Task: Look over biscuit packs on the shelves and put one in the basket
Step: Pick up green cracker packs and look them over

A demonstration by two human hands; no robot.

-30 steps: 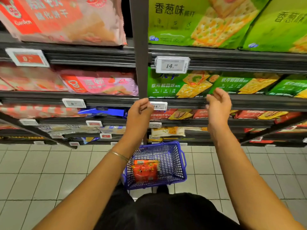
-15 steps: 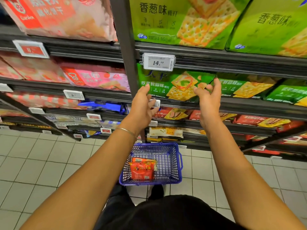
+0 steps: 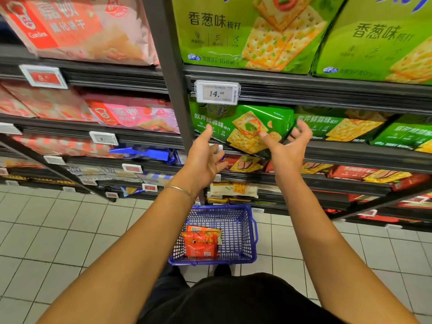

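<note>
Both hands have risen and drawn in over the last second, from the lower shelf lip to the two flanks of one pack. Spread, loosely curved fingers (image 3: 301,128) on the right hand (image 3: 287,148) and on the left hand (image 3: 203,160) clamp nothing; palms face each other, and whether any fingertip touches the wrapper I cannot tell. Between them lies the dark green plastic biscuit pack printed with crackers (image 3: 243,127), on the shelf under the white price tag (image 3: 217,92), its lower corner jutting over the black shelf edge (image 3: 350,150). To me this looks like the choice made and a two-handed grasp about to close. Down on the tiled floor stands the blue plastic mesh basket (image 3: 253,230), already holding a red foil packet (image 3: 199,245).
</note>
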